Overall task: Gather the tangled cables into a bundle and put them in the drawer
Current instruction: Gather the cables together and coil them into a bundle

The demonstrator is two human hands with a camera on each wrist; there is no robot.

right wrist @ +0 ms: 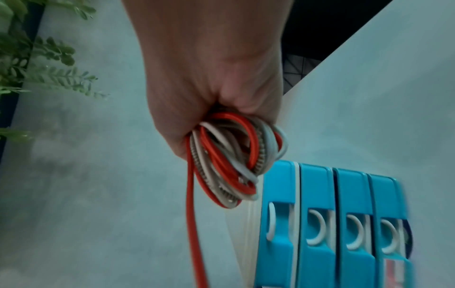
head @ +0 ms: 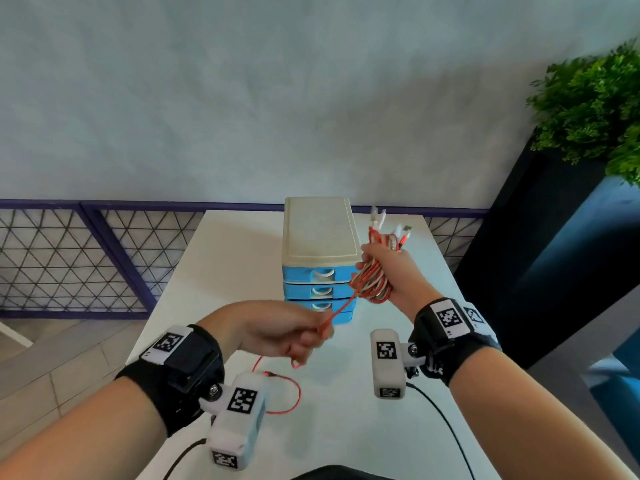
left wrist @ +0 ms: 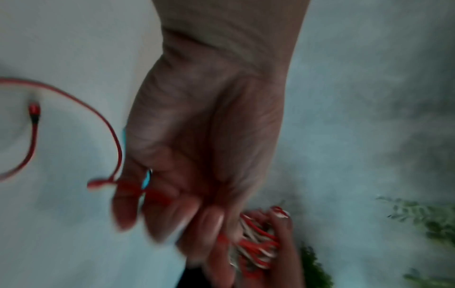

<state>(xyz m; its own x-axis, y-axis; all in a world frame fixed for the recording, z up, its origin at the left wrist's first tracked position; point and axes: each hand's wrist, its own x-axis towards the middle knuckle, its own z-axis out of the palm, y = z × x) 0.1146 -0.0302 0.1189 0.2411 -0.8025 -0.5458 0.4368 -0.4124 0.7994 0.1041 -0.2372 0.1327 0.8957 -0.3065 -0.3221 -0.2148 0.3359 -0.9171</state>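
Note:
My right hand (head: 384, 268) grips a bundle of red, white and grey cables (head: 372, 282) in the air beside the drawer unit; their plugs stick up above my fist. The same bundle (right wrist: 231, 159) hangs below my curled fingers in the right wrist view. One red cable (head: 341, 308) runs from the bundle down to my left hand (head: 301, 336), which pinches it. Its loose end (head: 289, 393) loops on the white table (head: 214, 258). The small drawer unit (head: 320, 258) has a cream top and blue drawer fronts (right wrist: 332, 224), all closed.
A green plant (head: 595, 109) on a dark planter stands to the right of the table. A purple-framed mesh railing (head: 86, 258) runs behind the table at the left. Black leads from the wrist cameras trail over the table's near edge (head: 440, 414).

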